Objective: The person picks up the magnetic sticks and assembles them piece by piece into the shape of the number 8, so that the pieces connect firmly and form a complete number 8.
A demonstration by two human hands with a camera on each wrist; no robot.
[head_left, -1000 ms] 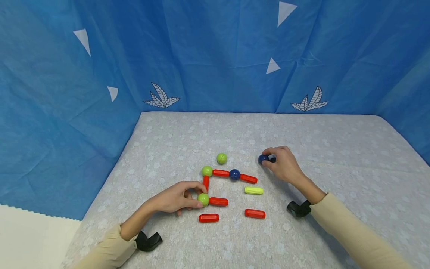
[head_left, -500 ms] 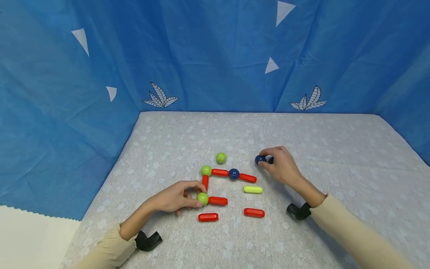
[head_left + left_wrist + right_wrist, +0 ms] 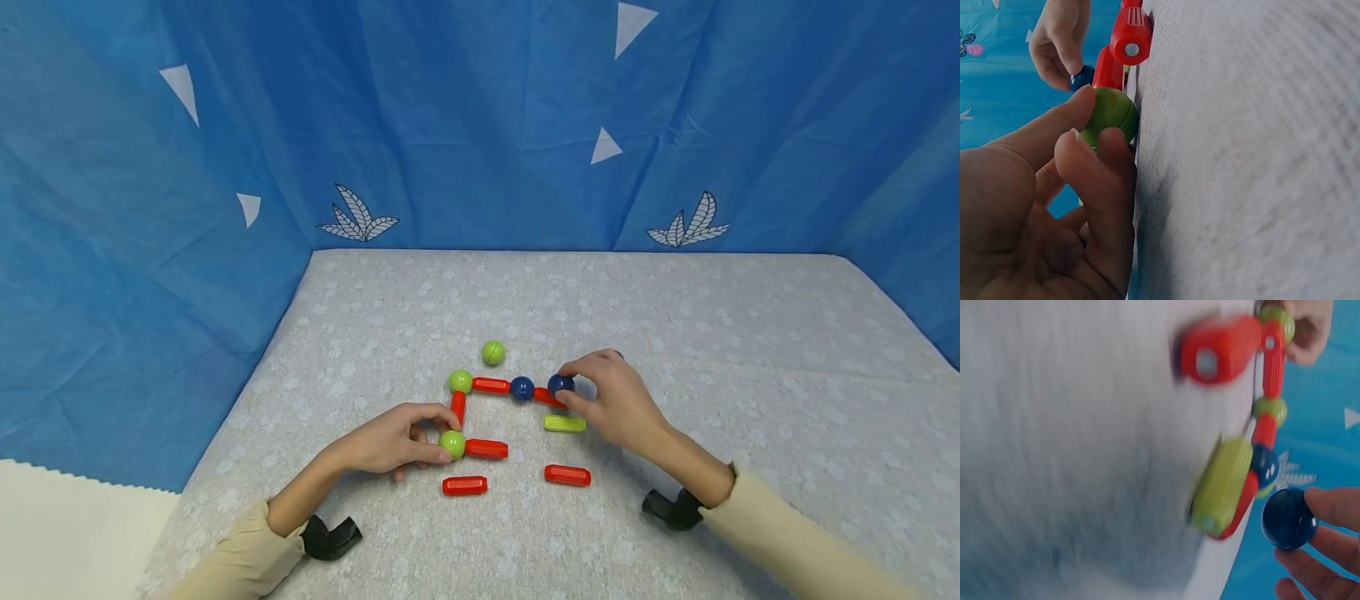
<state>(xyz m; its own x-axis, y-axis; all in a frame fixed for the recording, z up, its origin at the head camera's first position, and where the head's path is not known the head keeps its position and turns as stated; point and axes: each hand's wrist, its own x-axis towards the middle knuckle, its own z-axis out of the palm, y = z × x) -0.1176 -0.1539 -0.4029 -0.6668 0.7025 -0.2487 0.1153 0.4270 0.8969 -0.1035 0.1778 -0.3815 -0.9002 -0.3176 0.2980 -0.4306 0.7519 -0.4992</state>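
My left hand (image 3: 401, 437) pinches a green ball (image 3: 452, 444) between thumb and fingers on the table. A red rod (image 3: 486, 449) sticks out to its right, and another red rod (image 3: 458, 408) joins it to a second green ball (image 3: 461, 382). From there a red rod (image 3: 491, 386), a blue ball (image 3: 522, 388) and a further red rod (image 3: 547, 397) run rightward. My right hand (image 3: 615, 400) pinches a loose blue ball (image 3: 1288, 519). In the head view this ball overlaps the chain's right end; in the right wrist view a gap shows between them.
A loose green ball (image 3: 493, 352) lies behind the chain. A yellow-green rod (image 3: 565, 423) lies just in front of its right end. Two loose red rods lie nearer, one left (image 3: 464, 485) and one right (image 3: 567, 475). A small dark thing (image 3: 619, 355) is mostly hidden behind my right hand.
My right hand has carried the blue ball leftward and nearer to me, up to the chain's right end. My left hand keeps its place and its pinch on the green ball.
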